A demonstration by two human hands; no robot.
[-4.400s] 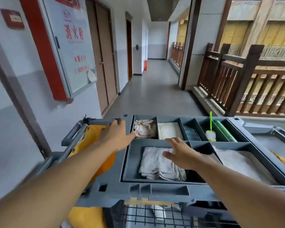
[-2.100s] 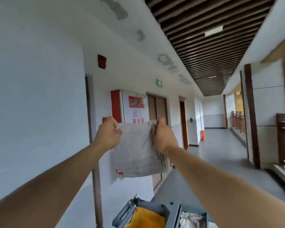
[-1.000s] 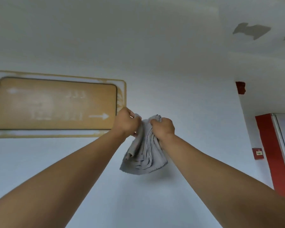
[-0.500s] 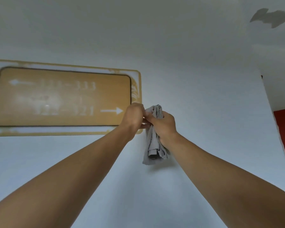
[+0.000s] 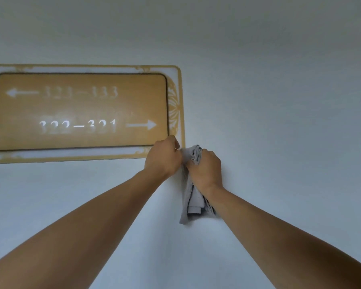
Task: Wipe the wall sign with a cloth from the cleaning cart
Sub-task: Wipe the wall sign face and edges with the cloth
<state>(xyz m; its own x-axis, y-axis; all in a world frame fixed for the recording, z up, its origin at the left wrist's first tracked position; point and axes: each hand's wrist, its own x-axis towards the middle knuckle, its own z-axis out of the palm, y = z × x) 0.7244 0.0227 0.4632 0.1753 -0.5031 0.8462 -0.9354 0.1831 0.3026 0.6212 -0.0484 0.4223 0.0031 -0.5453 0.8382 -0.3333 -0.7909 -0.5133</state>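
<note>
Up on the pale wall (image 5: 269, 101), at the left, hangs the wall sign (image 5: 79, 111), a tan plate in a white border with gold scrollwork, its long axis running level from left to right. Its top line has an arrow pointing left and faded figures that look like 323–333; the lower line reads 322–321, with the first figures partly washed out, and an arrow pointing right. Just below the sign's lower right corner the left hand (image 5: 164, 158) is closed into a fist, its knuckles overlapping the gold border, and it pinches the upper edge of the cloth (image 5: 193, 197). That cloth is grey, bunched into a narrow bundle whose long axis hangs straight down, clear of the sign and just to its right. Beside it the right hand (image 5: 206, 170) is curled tight around the cloth's top, touching the left hand, with the folded ends dangling below the wrist.
</note>
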